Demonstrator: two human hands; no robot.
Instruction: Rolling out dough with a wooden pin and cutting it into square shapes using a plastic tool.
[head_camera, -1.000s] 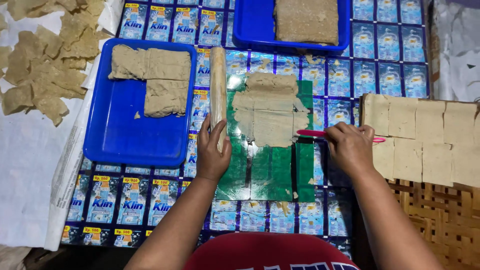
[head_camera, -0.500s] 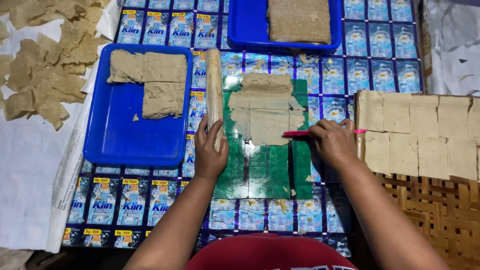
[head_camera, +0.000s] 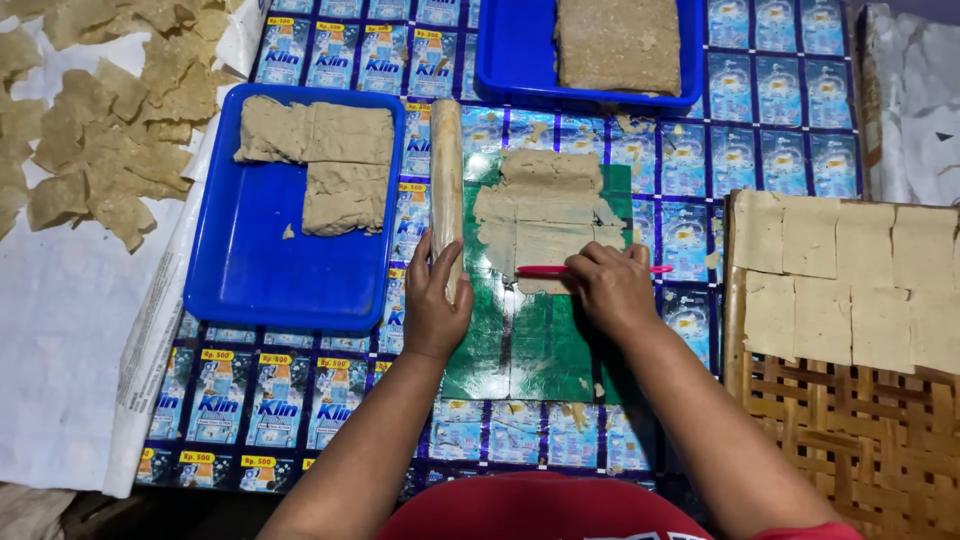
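My left hand (head_camera: 436, 303) rests on the near end of a wooden rolling pin (head_camera: 446, 170) that lies lengthwise beside a green mat (head_camera: 540, 345). A thin sheet of beige dough (head_camera: 545, 205), scored into squares, lies on the far half of the mat. My right hand (head_camera: 608, 290) grips a red stick-like tool (head_camera: 545, 270) laid crosswise along the dough's near edge.
A blue tray (head_camera: 270, 270) at left holds slabs of dough. A second blue tray (head_camera: 510, 75) with a thick block sits at the back. Cut dough squares (head_camera: 850, 270) lie on a woven bamboo rack (head_camera: 850, 440) at right. Dried pieces (head_camera: 100, 130) are spread on white sheeting, left.
My right hand has slid the red tool leftward along the dough's near edge. My left hand has stayed on the rolling pin.
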